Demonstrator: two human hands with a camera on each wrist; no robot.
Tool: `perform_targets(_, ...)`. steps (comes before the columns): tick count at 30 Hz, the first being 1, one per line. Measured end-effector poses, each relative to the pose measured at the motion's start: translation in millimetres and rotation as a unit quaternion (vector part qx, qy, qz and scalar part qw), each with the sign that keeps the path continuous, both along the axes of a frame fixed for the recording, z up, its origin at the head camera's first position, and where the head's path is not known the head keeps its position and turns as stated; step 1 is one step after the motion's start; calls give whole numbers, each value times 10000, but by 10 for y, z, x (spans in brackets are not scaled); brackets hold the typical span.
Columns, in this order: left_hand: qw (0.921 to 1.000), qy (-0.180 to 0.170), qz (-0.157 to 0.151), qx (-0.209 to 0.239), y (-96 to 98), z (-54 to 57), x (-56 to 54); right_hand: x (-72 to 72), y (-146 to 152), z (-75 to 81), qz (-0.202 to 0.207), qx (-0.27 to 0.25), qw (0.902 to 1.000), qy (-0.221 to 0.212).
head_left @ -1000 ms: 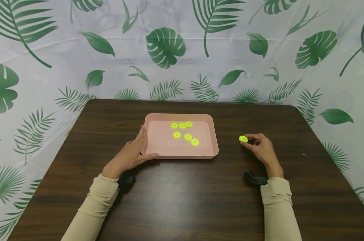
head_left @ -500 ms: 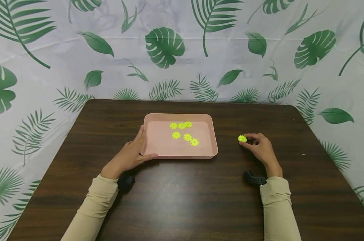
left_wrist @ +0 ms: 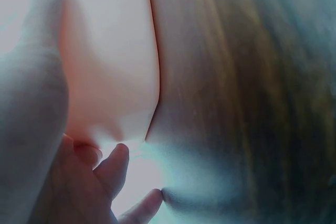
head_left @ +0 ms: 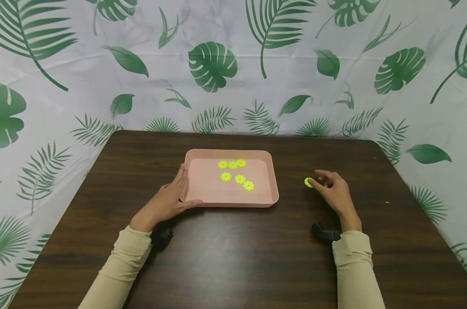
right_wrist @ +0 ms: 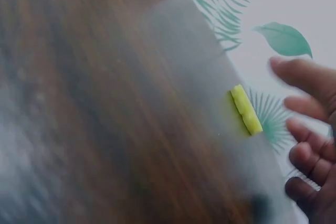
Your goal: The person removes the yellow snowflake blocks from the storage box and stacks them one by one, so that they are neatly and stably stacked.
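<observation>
A pink rectangular tray (head_left: 202, 189) stands on the dark wooden table. Several bright yellow flower-shaped discs (head_left: 225, 176) lie on its floor. My left hand (head_left: 165, 199) spreads around the tray's near left corner, fingers along the left end, thumb at the front rim. The left wrist view shows the thumb flat against the pink tray wall (left_wrist: 115, 51). Right of the tray, a single yellow disc (head_left: 308, 183) is on the table under my right hand (head_left: 334, 191). From the right wrist, this thick scalloped disc (right_wrist: 245, 109) appears edge-on, with the fingers (right_wrist: 307, 80) apart from it.
A brown wood-grain table (head_left: 233, 266) spreads under both arms. Behind it hangs a white cloth (head_left: 156, 86) printed with green leaves. Black wrist cameras are strapped at the left cuff (head_left: 161, 237) and the right cuff (head_left: 325, 231). A tiny pale speck (head_left: 387, 202) lies far right.
The right index finger has lifted off the yellow disc, which was pinched between finger and thumb before and is now down on the table. The left hand keeps its place at the tray.
</observation>
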State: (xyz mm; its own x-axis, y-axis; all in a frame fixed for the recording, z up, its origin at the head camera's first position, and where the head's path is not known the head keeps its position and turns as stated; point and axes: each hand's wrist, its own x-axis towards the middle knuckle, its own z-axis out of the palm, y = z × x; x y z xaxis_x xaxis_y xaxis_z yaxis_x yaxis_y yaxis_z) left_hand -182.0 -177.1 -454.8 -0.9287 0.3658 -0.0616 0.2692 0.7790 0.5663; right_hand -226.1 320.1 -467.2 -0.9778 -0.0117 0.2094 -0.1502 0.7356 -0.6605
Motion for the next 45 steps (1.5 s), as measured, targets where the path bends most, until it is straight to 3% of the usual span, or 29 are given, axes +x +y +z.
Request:
perform_targets(4,10000,17,25,-29,-10,-5,7,-4,-162,106,45,-315,9991,293)
perform_targets(13,9999,136,-13,-42,-18,0,4,-90,-707,323,688,-1107,9893,651)
perform_targets(18,9999,155,10,-60,-23,8,-3,-126,-1057,381,1019,-1393,9836,521)
perform_targets(25,9998,194,-30,-95,-26,12,-1,-33,-1477,569,1271,-1487,9805,177)
perform_targets(30,9997,219,-50,-139,-25,19,1,-119,-1620,449,1493,-1455,9778,185)
perform_targets(39,9998,172,-7,-91,-24,32,-11,-268,-1864,262,1926,-1786,9647,173)
perform_targets(45,9998,136,17,-106,-16,40,-13,-309,-2066,178,1879,-1493,9707,-87)
